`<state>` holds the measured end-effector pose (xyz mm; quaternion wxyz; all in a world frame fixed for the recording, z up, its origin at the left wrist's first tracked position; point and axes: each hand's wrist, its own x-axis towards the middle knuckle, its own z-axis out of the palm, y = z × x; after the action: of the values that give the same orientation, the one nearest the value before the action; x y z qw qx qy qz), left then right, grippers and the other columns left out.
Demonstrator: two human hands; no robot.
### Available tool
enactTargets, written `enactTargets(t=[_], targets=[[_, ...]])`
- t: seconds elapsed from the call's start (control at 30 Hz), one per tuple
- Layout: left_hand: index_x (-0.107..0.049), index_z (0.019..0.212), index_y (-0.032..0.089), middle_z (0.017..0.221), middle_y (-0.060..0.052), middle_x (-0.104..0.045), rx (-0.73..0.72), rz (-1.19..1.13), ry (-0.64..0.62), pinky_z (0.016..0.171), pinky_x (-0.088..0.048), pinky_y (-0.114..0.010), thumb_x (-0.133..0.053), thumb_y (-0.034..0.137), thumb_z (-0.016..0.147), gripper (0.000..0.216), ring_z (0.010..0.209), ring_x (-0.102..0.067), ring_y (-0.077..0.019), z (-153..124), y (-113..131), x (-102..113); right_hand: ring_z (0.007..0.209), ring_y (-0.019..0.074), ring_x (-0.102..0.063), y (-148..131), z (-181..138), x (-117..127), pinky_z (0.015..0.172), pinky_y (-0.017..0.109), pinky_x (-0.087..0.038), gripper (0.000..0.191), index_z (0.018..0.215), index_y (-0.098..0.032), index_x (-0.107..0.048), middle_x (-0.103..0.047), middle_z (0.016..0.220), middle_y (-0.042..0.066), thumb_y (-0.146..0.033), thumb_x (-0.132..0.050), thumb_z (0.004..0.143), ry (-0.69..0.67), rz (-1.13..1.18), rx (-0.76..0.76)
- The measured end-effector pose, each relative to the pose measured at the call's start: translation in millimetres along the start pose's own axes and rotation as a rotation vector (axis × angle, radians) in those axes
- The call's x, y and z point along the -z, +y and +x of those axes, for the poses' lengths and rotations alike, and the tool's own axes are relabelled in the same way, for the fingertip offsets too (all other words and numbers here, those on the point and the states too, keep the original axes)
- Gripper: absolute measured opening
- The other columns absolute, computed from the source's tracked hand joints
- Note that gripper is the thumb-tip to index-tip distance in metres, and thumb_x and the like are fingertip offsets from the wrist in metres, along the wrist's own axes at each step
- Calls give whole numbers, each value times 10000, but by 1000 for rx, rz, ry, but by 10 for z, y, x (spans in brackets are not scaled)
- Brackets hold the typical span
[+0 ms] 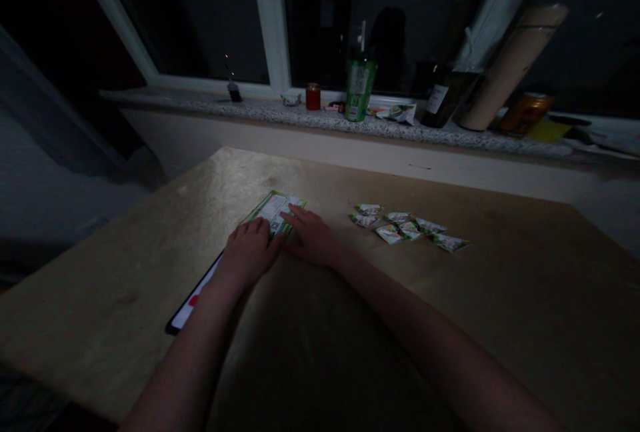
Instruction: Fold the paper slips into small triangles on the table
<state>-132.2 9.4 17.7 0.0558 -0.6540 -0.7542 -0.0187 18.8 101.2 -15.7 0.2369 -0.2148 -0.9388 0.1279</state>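
A green and white flat packet (276,209) lies on the wooden table (350,325). My left hand (249,252) rests on its near end, fingers curled down onto it. My right hand (311,235) lies flat beside it, fingers stretched out and touching the packet's right edge. Under my left forearm lies a dark flat phone or tablet (193,302) with a lit screen. Several small green and white sachets (407,227) are scattered on the table to the right of my right hand, apart from it.
A stone windowsill (300,115) runs behind the table. On it stand a green can with a straw (359,89), a small red jar (313,96), a dark bottle (443,95), a cardboard tube (510,65) and an orange tin (525,112). The room is dim.
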Motion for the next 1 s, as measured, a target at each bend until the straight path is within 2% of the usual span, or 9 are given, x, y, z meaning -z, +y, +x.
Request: enactTargets(t=[0.1,0.2,0.3,0.43,0.67,0.87,1.0], targets=[[-567,1173,146,1262,-148,-534,-43,-11,4,966,-370,-443,-310,433,939,450,1172,-481,-301,-2,12,33,1371,306,-241,-26,50,-67,1101,476,-196,805,1390,-109,-358,-279,1479,199,-565,-593,770,-26,-37,-8],[-565,1182,170,1328,-132,-487,-95,-30,-1,1029,-307,-433,-316,411,947,419,1259,-406,-277,-4,33,39,1376,328,-219,-43,60,-82,1104,511,-156,870,1399,-110,-347,-276,1480,199,-613,-599,736,-57,-60,-36],[-525,1243,156,1362,-144,-464,-127,-49,-17,1046,-284,-427,-310,390,957,428,1307,-356,-268,-7,50,12,1379,326,-212,-46,44,-53,1106,519,-140,794,1399,-120,-355,-287,1478,190,-556,-587,777,-87,-80,-56],[-425,1342,124,1394,-170,-429,-124,-67,-37,1047,-284,-423,-309,396,959,484,1305,-372,-274,-9,60,-25,1378,305,-226,-38,11,-1,1113,508,-135,688,1397,-120,-360,-306,1472,181,-468,-553,835,-106,-93,-56],[-376,1364,112,1409,-175,-417,-101,-77,-48,1062,-266,-428,-311,414,957,511,1320,-353,-257,-14,71,-6,1375,279,-244,-36,-42,33,1115,488,-172,580,1382,-116,-382,-328,1465,165,-422,-478,898,-119,-133,-30],[-389,1379,143,1453,-184,-342,-87,-48,-47,1058,-150,-579,-313,427,960,511,1332,-316,-326,-36,103,-9,1352,301,-292,-34,-128,78,1097,499,-228,579,1375,-115,-392,-356,1446,178,-460,-444,913,-104,-170,66],[-395,1386,200,1458,-152,-348,-81,-39,-39,1039,-53,-642,-316,459,956,508,1331,-304,-359,-39,124,-40,1316,287,-363,-26,-157,80,1077,484,-287,483,1334,-117,-443,-443,1394,158,-365,-467,921,-89,-181,94]])
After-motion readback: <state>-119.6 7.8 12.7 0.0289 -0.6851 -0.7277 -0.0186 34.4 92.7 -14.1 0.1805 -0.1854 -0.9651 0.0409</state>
